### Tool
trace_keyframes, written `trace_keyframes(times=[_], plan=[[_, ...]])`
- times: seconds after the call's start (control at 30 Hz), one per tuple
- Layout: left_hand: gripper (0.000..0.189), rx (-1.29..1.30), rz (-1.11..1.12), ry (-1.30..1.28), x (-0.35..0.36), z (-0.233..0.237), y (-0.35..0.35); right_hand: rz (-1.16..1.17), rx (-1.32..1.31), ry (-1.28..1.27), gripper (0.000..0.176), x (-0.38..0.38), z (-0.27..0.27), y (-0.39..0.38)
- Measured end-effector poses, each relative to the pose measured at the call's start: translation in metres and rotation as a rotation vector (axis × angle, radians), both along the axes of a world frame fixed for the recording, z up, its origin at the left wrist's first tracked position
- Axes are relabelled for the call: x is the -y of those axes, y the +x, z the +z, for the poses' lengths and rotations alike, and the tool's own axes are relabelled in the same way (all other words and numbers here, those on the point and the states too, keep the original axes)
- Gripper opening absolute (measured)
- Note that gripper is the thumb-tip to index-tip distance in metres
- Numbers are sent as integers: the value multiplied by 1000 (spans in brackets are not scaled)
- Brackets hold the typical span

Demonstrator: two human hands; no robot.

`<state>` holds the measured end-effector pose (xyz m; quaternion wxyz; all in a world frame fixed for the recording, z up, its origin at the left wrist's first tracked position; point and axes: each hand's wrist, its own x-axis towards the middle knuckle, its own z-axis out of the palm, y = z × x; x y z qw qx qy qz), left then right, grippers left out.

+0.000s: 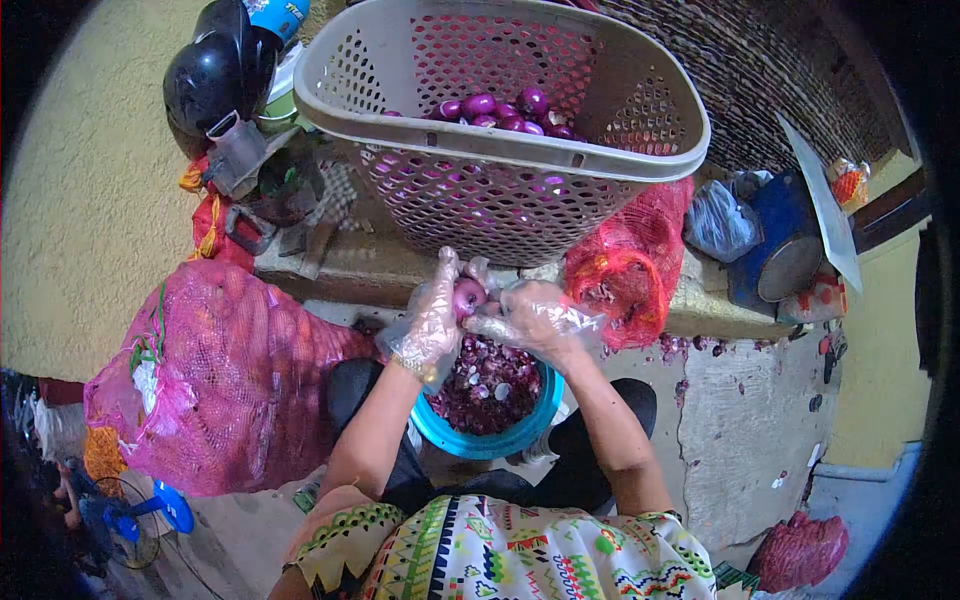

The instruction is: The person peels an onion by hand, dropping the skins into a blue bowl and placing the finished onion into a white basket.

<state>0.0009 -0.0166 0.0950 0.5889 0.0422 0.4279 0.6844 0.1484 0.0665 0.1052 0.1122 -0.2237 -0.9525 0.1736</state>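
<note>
Looks like peeling: left hand [432, 322] pinching a round purple onion [468, 298] over the blue plastic basin [488, 449], far edge. Can't tell if right hand [538, 316] grips; next bit wants steadiness.

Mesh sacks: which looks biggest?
The pink mesh sack at the picture's left; it bulges far larger than the red sack right of centre and the lower-right sack.

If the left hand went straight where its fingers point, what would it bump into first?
Probably the big basket: the left hand points up toward its lower front, though depth is hard to judge.
</note>
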Motion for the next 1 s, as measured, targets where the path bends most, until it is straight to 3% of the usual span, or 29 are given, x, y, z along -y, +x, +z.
trace_keyframes(times=[0.1,0.13,0.17,0.27,0.4,0.47,0.57,0.63,0.8,0.9,1.0], plan=[[47,-54,11,-48,1,-5,-5,0,202,9,58,3,6,-2],[45,36,20,21,-1,-15,-10,0,201,11,58,3,8,-1],[43,125,29,91,-3,-25,-13,12,143,-3,58,4,10,0],[40,123,69,48,1,-4,-7,-25,-5,-62,58,3,8,2],[40,76,39,113,-1,-15,-5,-72,-139,-133,61,4,14,3],[41,65,-4,-26,-1,-6,-4,-77,-127,-143,60,5,14,2],[43,85,15,99,-5,-26,-7,-89,-43,-81,58,4,11,2],[44,83,-6,59,-3,-15,-8,-97,31,-16,56,4,11,1],[47,67,12,114,-5,-22,-5,-52,-94,-153,48,1,5,0],[46,-22,43,-6,-4,-17,-5,-12,-169,-218,46,0,-1,-3],[45,27,29,29,-3,-12,-4,-16,-106,-242,44,1,9,-3]])
